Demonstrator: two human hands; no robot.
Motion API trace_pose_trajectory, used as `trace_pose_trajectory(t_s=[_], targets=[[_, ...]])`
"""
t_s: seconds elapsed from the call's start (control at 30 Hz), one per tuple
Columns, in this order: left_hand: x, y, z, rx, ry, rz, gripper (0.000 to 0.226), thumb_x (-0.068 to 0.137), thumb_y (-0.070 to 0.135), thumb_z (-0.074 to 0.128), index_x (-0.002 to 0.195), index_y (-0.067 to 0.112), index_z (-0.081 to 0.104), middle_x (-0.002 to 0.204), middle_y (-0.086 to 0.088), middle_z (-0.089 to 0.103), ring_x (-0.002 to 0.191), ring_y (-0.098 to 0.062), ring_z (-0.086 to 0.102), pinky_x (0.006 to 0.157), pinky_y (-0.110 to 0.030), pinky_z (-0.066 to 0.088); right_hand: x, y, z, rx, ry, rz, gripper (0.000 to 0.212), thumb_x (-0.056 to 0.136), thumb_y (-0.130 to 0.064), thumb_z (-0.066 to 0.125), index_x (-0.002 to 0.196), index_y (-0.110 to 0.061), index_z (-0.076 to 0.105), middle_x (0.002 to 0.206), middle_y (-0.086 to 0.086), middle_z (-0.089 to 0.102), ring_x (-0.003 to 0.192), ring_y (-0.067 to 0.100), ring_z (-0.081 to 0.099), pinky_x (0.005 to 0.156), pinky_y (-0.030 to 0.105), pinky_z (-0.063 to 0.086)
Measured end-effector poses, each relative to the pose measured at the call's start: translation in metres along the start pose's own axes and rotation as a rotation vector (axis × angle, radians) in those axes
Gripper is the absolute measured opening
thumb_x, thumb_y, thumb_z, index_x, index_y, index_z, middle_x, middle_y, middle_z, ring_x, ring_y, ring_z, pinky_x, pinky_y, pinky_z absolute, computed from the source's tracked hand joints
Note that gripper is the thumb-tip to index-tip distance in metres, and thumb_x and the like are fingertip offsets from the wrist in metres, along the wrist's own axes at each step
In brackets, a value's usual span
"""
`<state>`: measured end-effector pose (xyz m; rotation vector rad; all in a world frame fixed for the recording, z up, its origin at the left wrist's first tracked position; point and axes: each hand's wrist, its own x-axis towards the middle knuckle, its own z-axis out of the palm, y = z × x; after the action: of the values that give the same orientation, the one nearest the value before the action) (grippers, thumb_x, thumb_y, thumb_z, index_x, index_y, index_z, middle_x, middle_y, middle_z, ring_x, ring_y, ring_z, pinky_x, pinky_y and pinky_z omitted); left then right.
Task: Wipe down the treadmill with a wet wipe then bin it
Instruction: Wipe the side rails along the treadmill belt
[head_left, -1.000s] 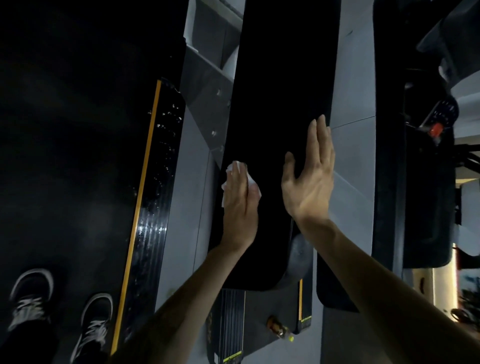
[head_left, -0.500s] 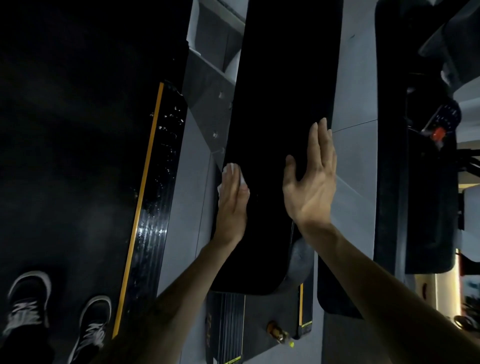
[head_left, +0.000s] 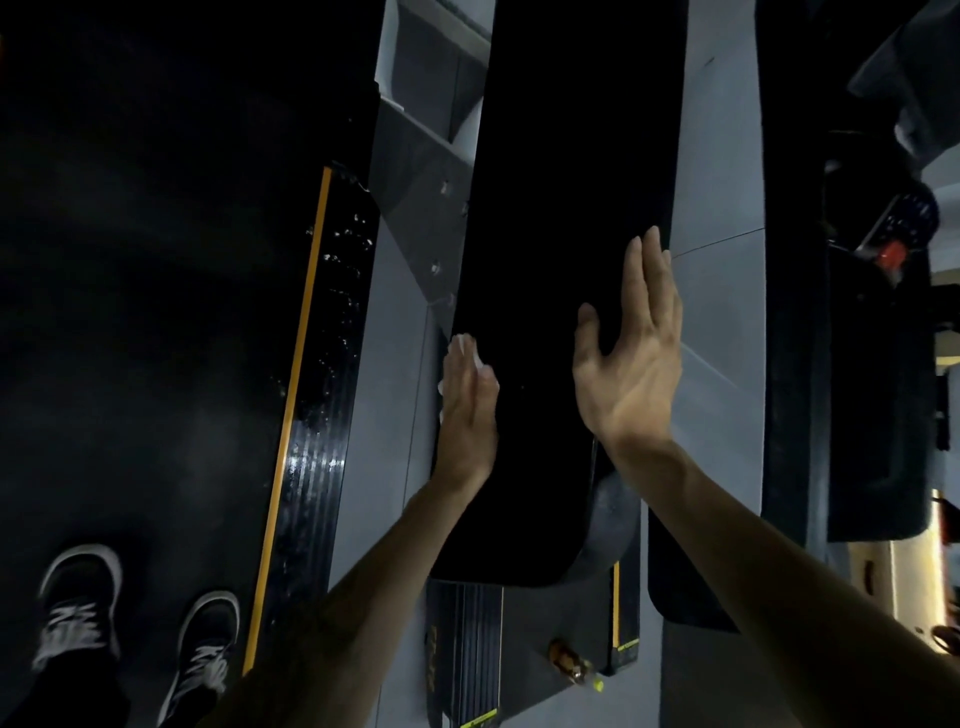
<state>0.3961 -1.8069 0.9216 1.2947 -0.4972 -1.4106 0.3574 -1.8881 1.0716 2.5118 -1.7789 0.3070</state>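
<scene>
A tall black treadmill panel (head_left: 561, 182) runs down the middle of the head view. My left hand (head_left: 467, 410) lies flat with straight fingers on the panel's left edge and presses a white wet wipe (head_left: 467, 353) against it; only small bits of the wipe show beyond the fingers. My right hand (head_left: 631, 364) is spread open, its palm near the panel's right side, holding nothing. I cannot tell whether it touches the panel.
The dark treadmill belt with a yellow-edged side rail (head_left: 306, 395) lies at left, my shoes (head_left: 135, 623) on it. A second black machine with a console and red button (head_left: 891, 254) stands at right. A small bottle (head_left: 571, 665) lies on grey floor below.
My left hand has slid with the wipe from the panel's face leftwards to its left edge. My right hand has hardly moved.
</scene>
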Motion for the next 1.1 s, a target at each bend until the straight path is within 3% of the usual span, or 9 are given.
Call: trace_pose_trajectory(t_s=[0.1,0.27,0.43,0.53,0.6,0.73,0.87,0.97,1.1], targets=[[-0.028,0.006,0.005,0.02,-0.031,0.071,0.062,0.108,0.046,0.02,0.165,0.027,0.006,0.171,0.016,-0.006,0.155,0.003,-0.01,0.13,-0.04,-0.003,0.001,0.0,0.0,-0.002,0.003,0.004,0.065,0.104,-0.024,0.053,0.161,-0.008,0.027,0.17,0.005,0.02,0.157,0.024,0.015,0.124,0.046,0.03],[-0.003,0.02,0.007,0.022,-0.044,0.267,0.053,0.112,0.023,0.028,0.163,0.016,0.019,0.172,0.006,0.005,0.158,-0.009,-0.004,0.124,-0.019,-0.006,0.0,0.001,0.002,0.018,0.015,-0.007,0.064,0.103,-0.022,0.054,0.16,-0.006,0.028,0.169,0.007,0.022,0.157,0.026,0.017,0.121,0.05,0.034],[0.032,0.005,-0.007,0.012,-0.021,0.05,0.057,0.111,0.041,0.02,0.164,0.023,0.012,0.172,0.007,0.004,0.156,-0.001,0.0,0.13,-0.039,0.003,0.0,0.001,0.0,0.025,0.004,0.002,0.066,0.103,-0.023,0.053,0.161,-0.008,0.027,0.17,0.004,0.021,0.157,0.024,0.016,0.121,0.05,0.033],[0.006,-0.002,-0.006,0.033,-0.036,0.027,0.063,0.105,0.058,0.016,0.162,0.032,0.005,0.169,0.018,-0.001,0.154,0.005,-0.006,0.13,-0.037,0.0,0.0,0.002,0.0,0.024,-0.004,0.009,0.066,0.103,-0.024,0.053,0.161,-0.01,0.026,0.17,0.002,0.019,0.157,0.022,0.014,0.12,0.052,0.034],[-0.015,0.001,0.0,0.01,-0.048,0.009,0.071,0.102,0.062,0.016,0.164,0.03,0.003,0.17,0.019,-0.006,0.15,0.013,-0.01,0.128,-0.027,-0.005,0.001,0.001,0.0,0.026,-0.004,0.005,0.066,0.103,-0.023,0.054,0.161,-0.009,0.026,0.17,0.003,0.02,0.157,0.022,0.014,0.121,0.051,0.033],[-0.013,0.014,0.006,0.059,-0.058,0.147,0.073,0.105,0.058,0.018,0.165,0.02,0.005,0.172,0.009,-0.006,0.155,0.001,-0.009,0.124,-0.018,-0.007,0.0,0.002,0.0,0.021,0.001,0.004,0.066,0.103,-0.022,0.054,0.161,-0.008,0.027,0.17,0.004,0.02,0.157,0.023,0.015,0.124,0.045,0.03],[0.037,0.013,-0.007,-0.062,-0.057,0.096,0.058,0.11,0.04,0.024,0.164,0.02,0.013,0.171,0.009,0.003,0.157,-0.003,0.0,0.13,-0.031,0.005,0.0,0.001,0.0,0.034,0.001,-0.003,0.066,0.103,-0.022,0.054,0.161,-0.008,0.026,0.17,0.004,0.02,0.157,0.023,0.014,0.123,0.041,0.03],[0.053,-0.001,-0.018,-0.062,-0.106,0.024,0.063,0.106,0.048,0.021,0.163,0.028,0.006,0.171,0.01,0.0,0.154,0.0,-0.002,0.13,-0.042,0.004,0.0,0.002,-0.001,0.04,-0.013,0.004,0.067,0.103,-0.022,0.055,0.161,-0.009,0.026,0.171,0.003,0.019,0.158,0.022,0.014,0.124,0.044,0.03],[0.021,-0.013,-0.017,-0.07,-0.14,0.01,0.067,0.104,0.051,0.024,0.164,0.028,0.004,0.172,0.012,-0.004,0.155,0.003,-0.005,0.131,-0.04,0.003,0.001,0.002,-0.001,0.04,-0.013,0.009,0.067,0.102,-0.023,0.054,0.161,-0.01,0.026,0.171,0.002,0.019,0.158,0.022,0.013,0.124,0.044,0.028]])
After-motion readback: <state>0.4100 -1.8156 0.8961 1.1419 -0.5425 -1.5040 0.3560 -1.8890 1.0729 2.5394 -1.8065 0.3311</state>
